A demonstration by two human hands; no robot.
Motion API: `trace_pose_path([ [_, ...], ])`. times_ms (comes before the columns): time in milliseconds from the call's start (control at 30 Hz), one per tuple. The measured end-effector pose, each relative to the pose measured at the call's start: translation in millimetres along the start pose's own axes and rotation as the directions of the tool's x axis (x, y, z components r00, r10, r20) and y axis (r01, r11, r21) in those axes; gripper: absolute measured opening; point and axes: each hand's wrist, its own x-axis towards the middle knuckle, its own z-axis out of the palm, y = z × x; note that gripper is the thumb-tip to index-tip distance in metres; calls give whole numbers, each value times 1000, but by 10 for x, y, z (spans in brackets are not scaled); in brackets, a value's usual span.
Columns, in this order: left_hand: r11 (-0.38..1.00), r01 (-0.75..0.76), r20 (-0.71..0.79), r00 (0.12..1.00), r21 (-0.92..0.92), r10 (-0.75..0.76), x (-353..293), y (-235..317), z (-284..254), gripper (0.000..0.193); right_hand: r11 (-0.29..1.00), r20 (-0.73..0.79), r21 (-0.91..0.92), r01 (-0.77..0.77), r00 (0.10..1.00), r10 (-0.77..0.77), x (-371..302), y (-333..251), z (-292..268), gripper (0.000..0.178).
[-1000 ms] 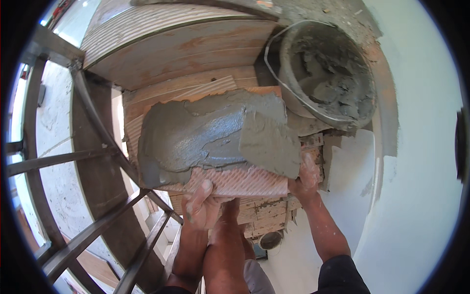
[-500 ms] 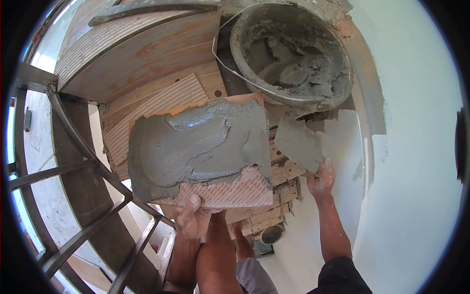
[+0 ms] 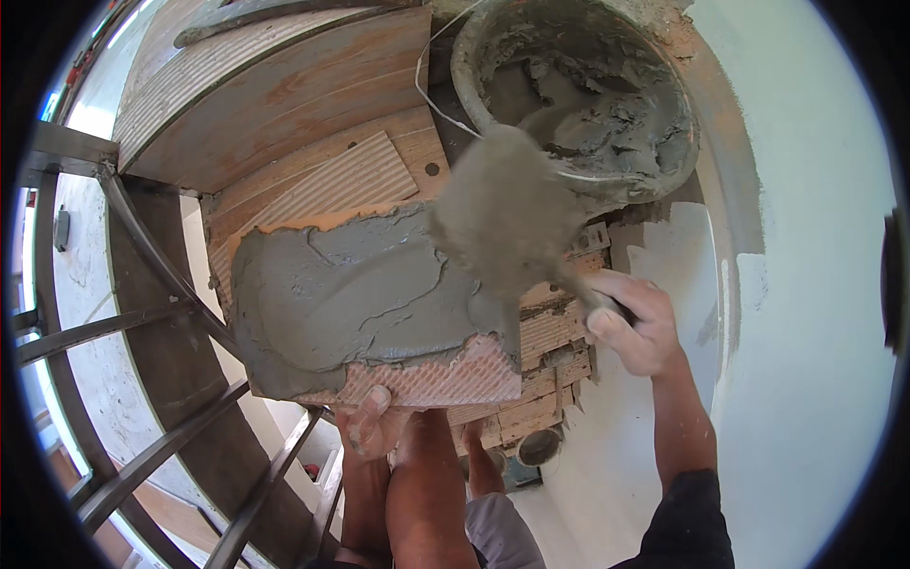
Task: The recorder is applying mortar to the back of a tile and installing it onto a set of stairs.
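My left hand (image 3: 374,427) grips the near edge of a ribbed-back tile (image 3: 436,375), thumb on top and fingers hidden beneath. Grey mortar (image 3: 346,289) coats most of the tile's raised back; a pinkish strip along the near edge is bare. In my right hand (image 3: 640,322) is the handle of a trowel (image 3: 512,213), its mortar-smeared blade smeared by motion above the tile's right end. Whether blade and mortar touch, I cannot tell. Beyond the trowel stands a bucket (image 3: 463,71) partly filled with wet mortar.
A metal railing (image 3: 161,465) runs along the left. Steps rise ahead, with a loose ribbed strip (image 3: 355,175) lying on one. A pale wall (image 3: 815,313) bounds the right side. Lower steps (image 3: 517,417) and a small round container (image 3: 540,448) lie below.
The trowel has swung up and left from beside the wall to over the tile's right end. My left hand still holds the tile, which appears slightly further left and lower.
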Motion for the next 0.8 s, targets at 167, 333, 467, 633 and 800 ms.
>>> trace_pose_path([
  [167,997,27,-11,1000,-66,-27,1,-42,-154,59,850,194,249,-464,884,426,199,-46,-125,33],
  [333,998,10,24,1000,-65,-8,16,47,-171,60,810,188,44,-585,801,569,-36,65,-464,30],
  [467,990,27,7,1000,-137,-26,81,96,-46,60,739,-94,-131,-661,750,655,-454,110,-472,27],
  [633,997,-59,-27,998,-57,58,-70,57,-468,56,805,-91,133,-579,801,591,-595,-97,-117,30],
  [800,994,-65,-48,997,-84,61,-380,-165,-971,55,728,34,62,-683,730,682,-159,-381,39,40],
])
